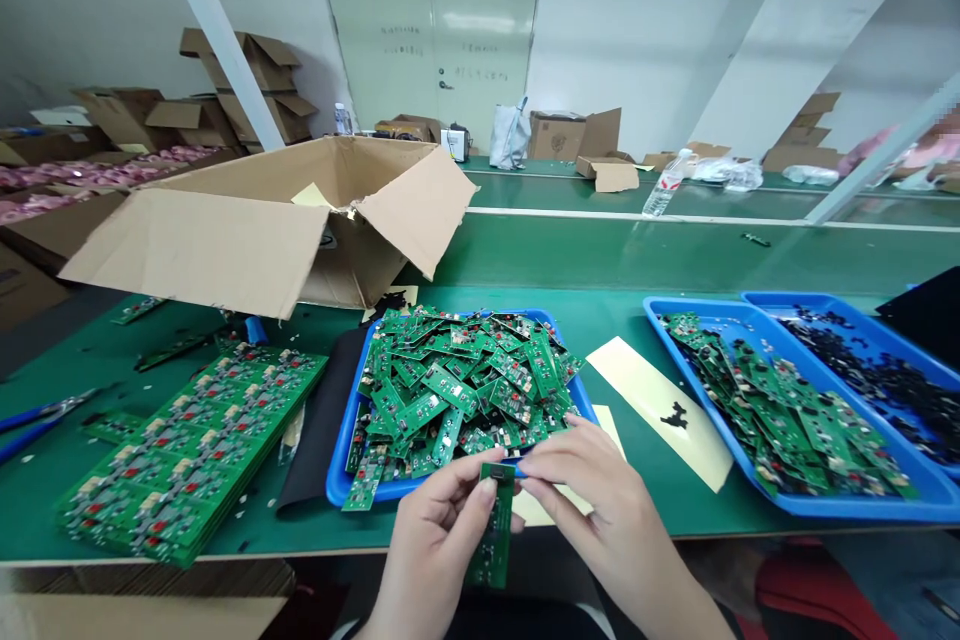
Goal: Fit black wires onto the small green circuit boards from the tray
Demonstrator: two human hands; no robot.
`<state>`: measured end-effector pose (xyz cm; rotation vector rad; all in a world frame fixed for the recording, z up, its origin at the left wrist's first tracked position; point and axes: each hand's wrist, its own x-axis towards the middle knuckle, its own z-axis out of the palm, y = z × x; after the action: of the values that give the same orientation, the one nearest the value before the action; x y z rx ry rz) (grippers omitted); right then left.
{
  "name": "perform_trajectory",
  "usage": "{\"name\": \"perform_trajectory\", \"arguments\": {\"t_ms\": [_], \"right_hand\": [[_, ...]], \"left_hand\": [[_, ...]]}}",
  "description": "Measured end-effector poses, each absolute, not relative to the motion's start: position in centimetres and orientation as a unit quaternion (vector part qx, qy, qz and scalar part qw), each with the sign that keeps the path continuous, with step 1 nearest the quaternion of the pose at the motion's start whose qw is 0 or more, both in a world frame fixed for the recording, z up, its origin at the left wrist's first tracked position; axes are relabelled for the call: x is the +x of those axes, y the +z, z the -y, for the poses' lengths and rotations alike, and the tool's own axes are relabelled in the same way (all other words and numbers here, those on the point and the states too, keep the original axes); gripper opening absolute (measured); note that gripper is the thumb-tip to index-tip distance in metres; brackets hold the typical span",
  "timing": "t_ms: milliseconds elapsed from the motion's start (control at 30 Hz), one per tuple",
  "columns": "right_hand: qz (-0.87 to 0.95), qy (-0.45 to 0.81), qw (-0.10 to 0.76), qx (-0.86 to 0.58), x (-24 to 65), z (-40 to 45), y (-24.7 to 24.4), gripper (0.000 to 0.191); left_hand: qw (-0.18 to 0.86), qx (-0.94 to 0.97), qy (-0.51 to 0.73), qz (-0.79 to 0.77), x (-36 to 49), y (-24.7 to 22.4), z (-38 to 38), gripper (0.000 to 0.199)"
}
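Observation:
Close to the table's front edge, my left hand [442, 530] grips a small green circuit board [492, 545] between thumb and fingers, the board hanging lengthwise. My right hand [592, 500] is closed at the board's upper end, pinching a thin blue item [514, 468] that lies across the top of the board; what it is cannot be made out. Just beyond both hands stands a blue tray [337, 485] heaped with loose green circuit boards [457, 385].
Left are stacked board panels [195, 450], blue-handled pliers [37, 420] and an open cardboard box [202, 240]. Right are yellow paper [660, 410] with a black piece, a tray [847, 505] of boards and a tray [772, 300] of black parts. A bottle [667, 183] stands behind.

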<state>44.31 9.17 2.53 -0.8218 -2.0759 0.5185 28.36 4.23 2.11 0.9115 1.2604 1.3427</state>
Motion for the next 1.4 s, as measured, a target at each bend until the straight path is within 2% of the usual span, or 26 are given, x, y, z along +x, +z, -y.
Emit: {"name": "perform_trajectory", "arguments": {"t_ms": [233, 467, 667, 1000, 1133, 1267, 1400], "right_hand": [[0.808, 0.207, 0.431, -0.344, 43.8, -8.9, 2.8, 0.012], [0.835, 0.127, 0.413, -0.342, 44.2, -9.0, 3.3, 0.014], [0.837, 0.077, 0.431, -0.327, 43.8, -9.3, 2.8, 0.019], [0.857, 0.044, 0.425, -0.288, 43.8, -9.3, 2.4, 0.025], [0.869, 0.073, 0.406, -0.273, 44.4, -9.3, 2.4, 0.028], [0.831, 0.128, 0.469, -0.271, 45.9, -9.5, 2.9, 0.044], [0.687, 0.141, 0.629, -0.336, 47.6, -9.7, 3.7, 0.036]], "left_hand": [[0.576, 0.348, 0.529, -0.517, 28.3, 3.1, -4.6, 0.029], [0.557, 0.365, 0.515, -0.539, 28.7, 3.1, -4.6, 0.029], [0.546, 0.413, 0.474, -0.554, 28.9, 2.8, -4.7, 0.027], [0.612, 0.436, 0.447, -0.486, 28.8, 2.2, -5.8, 0.032], [0.610, 0.479, 0.419, -0.472, 29.2, 2.0, -5.2, 0.033], [0.557, 0.563, 0.359, -0.495, 28.8, 1.4, -4.5, 0.034], [0.427, 0.652, 0.353, -0.518, 27.3, 1.3, -3.9, 0.031]]}}
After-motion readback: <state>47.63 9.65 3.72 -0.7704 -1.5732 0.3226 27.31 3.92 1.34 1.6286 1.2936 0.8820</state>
